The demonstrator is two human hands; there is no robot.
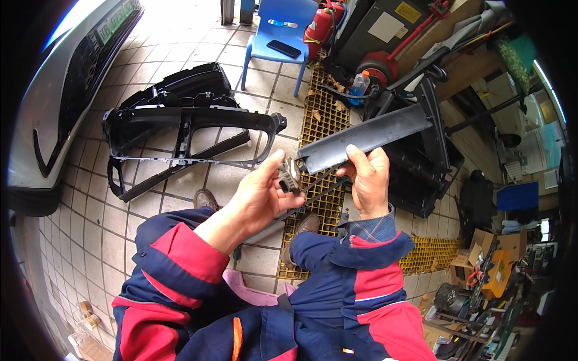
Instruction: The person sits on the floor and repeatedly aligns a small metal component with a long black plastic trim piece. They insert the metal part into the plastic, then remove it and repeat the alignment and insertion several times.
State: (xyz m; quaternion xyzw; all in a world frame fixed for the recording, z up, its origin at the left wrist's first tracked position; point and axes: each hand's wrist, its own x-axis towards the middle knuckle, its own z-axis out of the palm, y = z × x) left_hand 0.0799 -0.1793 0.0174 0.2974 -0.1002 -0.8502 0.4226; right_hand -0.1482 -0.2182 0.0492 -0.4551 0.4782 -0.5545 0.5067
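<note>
My left hand [250, 195] pinches a small grey-brown mechanical part [291, 177] with a dark lower end, between thumb and fingers. It is too small to tell its exact kind. Right beside it, my right hand [368, 180] grips a long dark grey plastic panel [370, 137], thumb on its face and fingers curled behind. The panel's left end meets or nearly meets the small part; whether they are joined I cannot tell. Beyond my left hand, a black plastic frame [186, 133] with large openings lies on the tiled floor.
A yellow floor grating [325, 120] runs ahead of me. Past it stand a blue chair [283, 30] with a phone [283, 48], a fire extinguisher [319, 30] and a bottle [360, 87]. A car [57, 108] is at left; cardboard boxes [478, 253] and clutter fill the right.
</note>
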